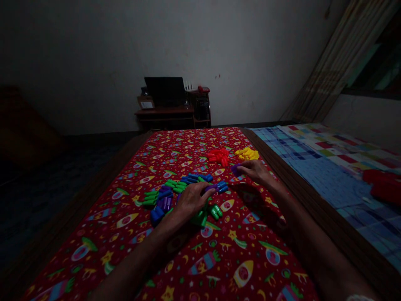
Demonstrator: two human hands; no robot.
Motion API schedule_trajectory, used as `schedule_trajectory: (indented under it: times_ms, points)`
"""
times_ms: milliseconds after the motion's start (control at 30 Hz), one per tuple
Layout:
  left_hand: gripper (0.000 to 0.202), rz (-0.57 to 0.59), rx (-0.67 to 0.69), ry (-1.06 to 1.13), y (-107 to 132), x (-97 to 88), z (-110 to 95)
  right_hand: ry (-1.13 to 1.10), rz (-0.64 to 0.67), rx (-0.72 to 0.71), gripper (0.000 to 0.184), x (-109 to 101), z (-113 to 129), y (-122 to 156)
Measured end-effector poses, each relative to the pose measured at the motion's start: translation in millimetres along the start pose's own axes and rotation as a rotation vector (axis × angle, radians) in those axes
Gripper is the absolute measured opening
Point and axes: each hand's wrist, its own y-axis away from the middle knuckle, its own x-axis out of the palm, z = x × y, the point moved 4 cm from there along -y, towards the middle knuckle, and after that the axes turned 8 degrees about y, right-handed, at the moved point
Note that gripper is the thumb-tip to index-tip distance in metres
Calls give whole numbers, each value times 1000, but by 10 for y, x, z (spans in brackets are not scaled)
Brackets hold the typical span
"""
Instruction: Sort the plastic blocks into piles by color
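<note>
Rocket-print cloth (219, 259) is lying under your forearms. Your left hand (191, 200) is resting on the mixed pile of pegs (175, 188), pinching a purple peg (210, 188). Your right hand (255, 170) is gripping a second purple peg (234, 169) near the red pegs (218, 156) and yellow pegs (247, 154).

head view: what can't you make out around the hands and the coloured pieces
Head view: what lies under the left hand; the palm hides it.
Head view: whether the right hand grips or only touches the purple piece; too dim and small.
Head view: red thing on the blue sheet; cut by the right edge, dark.
Head view: items on the desk; far, too small.
</note>
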Motion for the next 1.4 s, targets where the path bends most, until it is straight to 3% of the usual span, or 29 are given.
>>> schedule_trajectory:
  times_ms: [133, 233, 333, 467, 533, 633, 700, 767, 867, 967, 1100, 1233, 1400]
  points:
    - [26, -12, 16, -12, -15, -12, 31, 477, -44, 257, 31, -292, -398, 77]
    - [24, -20, 53, 18, -16, 17, 64, 610, -78, 384, 31, -364, -530, 147]
    - [23, -41, 61, 64, -19, 21, 80, 651, -153, 408, 32, -400, -541, 152]
    - [24, -47, 52, 148, -22, 3, 63, 498, -234, 250, 31, -347, -347, 76]
    - [25, -51, 41, 182, -18, 0, 55, 281, -145, 88, 37, -175, -122, 48]
    - [27, -69, -5, 218, -16, 14, 66, -89, 118, -201, 38, 199, 329, 92]
    - [30, -63, -19, 260, -22, 31, 78, -177, 232, -331, 34, 379, 557, 152]
    - [30, -45, 18, 289, -36, 29, 89, -111, 219, -354, 32, 425, 619, 171]
    - [28, -94, 131, 191, -65, -77, 167, 152, 102, -227, 31, 263, 417, 119]
    - [28, -216, 195, -4, -97, -273, 399, 512, 80, -3, 30, 2, 42, 59]
    - [29, -246, 110, -172, -146, -472, 870, 744, 104, 232, 28, -237, -322, 67]
    - [36, -136, -23, -232, -160, -487, 1187, 765, 72, 316, 29, -293, -384, 116]
    - [38, -35, -74, -191, -142, -336, 1188, 745, -103, 309, 31, -322, -286, 110]
